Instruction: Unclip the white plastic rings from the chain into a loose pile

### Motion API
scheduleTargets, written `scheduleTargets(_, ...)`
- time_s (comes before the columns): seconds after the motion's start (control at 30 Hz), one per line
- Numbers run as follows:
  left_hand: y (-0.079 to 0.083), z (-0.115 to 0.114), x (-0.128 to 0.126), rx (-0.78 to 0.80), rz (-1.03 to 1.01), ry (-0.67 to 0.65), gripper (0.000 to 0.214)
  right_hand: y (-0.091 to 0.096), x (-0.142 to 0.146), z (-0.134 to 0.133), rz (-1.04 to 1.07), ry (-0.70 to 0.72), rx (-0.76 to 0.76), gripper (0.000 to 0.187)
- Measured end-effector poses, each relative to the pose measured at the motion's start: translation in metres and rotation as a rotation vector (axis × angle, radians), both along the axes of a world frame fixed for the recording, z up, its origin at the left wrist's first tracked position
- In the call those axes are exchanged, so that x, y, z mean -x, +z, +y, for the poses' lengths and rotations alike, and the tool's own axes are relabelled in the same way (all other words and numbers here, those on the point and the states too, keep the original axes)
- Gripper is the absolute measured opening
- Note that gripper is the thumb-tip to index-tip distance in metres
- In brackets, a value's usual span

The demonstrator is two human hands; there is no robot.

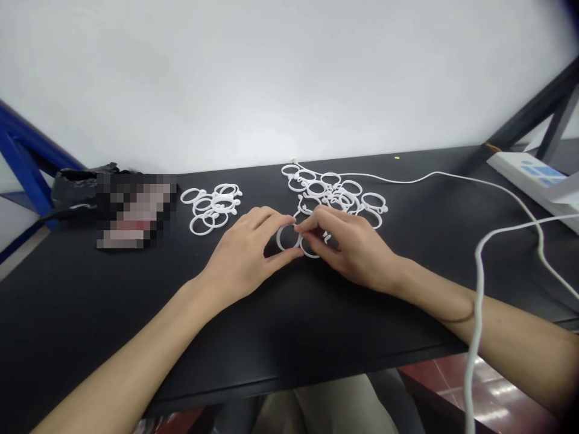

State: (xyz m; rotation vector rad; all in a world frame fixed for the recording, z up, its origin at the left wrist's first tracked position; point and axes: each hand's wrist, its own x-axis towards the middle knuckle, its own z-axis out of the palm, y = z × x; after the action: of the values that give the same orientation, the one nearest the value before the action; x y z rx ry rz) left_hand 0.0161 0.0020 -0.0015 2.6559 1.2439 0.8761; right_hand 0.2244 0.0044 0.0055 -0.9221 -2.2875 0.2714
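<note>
In the head view, my left hand (239, 256) grips a white plastic ring (279, 241) between its thumb and fingers, near the middle of the black table. My right hand (362, 250) meets it from the other side, thumb and forefinger pinched at the ring's right edge. Another white ring (310, 257) sits partly under the right fingers; whether they hold it too I cannot tell. Just beyond my hands lies a loose heap of similar rings (338, 194) with small eyelets. A smaller group of white rings (223, 204) lies to the left.
A white cable (402, 181) runs along the back, and another cable (479, 289) hangs over my right forearm. A black plastic bag (76, 187) and a blurred-out object (140, 211) lie at left. On the right stands a white box (520, 175). Blue frame bars (22, 150) flank the table (271, 337).
</note>
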Motion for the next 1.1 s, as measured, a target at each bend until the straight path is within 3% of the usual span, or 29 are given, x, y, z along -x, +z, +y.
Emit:
scheduleTargets(0.17,0.001,0.003,0.000,-0.049,-0.007,0.066,0.028,-0.002,-0.002,0.005,0.018,-0.078,0.011,0.014)
scheduleTargets(0.3,-0.001,0.015,0.011,-0.187,0.047,0.330,0.030,-0.009,-0.007,0.013,-0.202,-0.193,-0.088,0.025)
scheduleTargets(0.4,-0.004,0.026,0.025,-0.184,0.146,0.523,0.036,-0.013,-0.010,0.017,-0.334,-0.224,-0.066,0.024)
scheduleTargets(0.53,-0.008,0.034,0.038,-0.112,0.224,0.617,0.042,-0.015,-0.010,0.018,-0.329,-0.202,-0.075,0.017)
scheduleTargets(0.67,-0.007,0.030,0.032,-0.137,0.185,0.575,0.041,-0.014,-0.009,0.017,-0.268,-0.174,-0.141,0.018)
scheduleTargets(0.77,-0.001,0.020,0.017,-0.148,0.100,0.458,0.028,-0.012,-0.007,0.015,-0.221,-0.150,-0.203,0.016)
scheduleTargets(0.93,0.006,0.002,-0.010,0.086,-0.077,0.228,0.021,-0.008,-0.004,0.009,-0.200,-0.040,-0.263,0.016)
scheduleTargets(1.1,0.004,0.001,-0.012,0.170,-0.164,0.218,0.020,-0.003,-0.002,0.002,-0.098,0.059,-0.231,0.017)
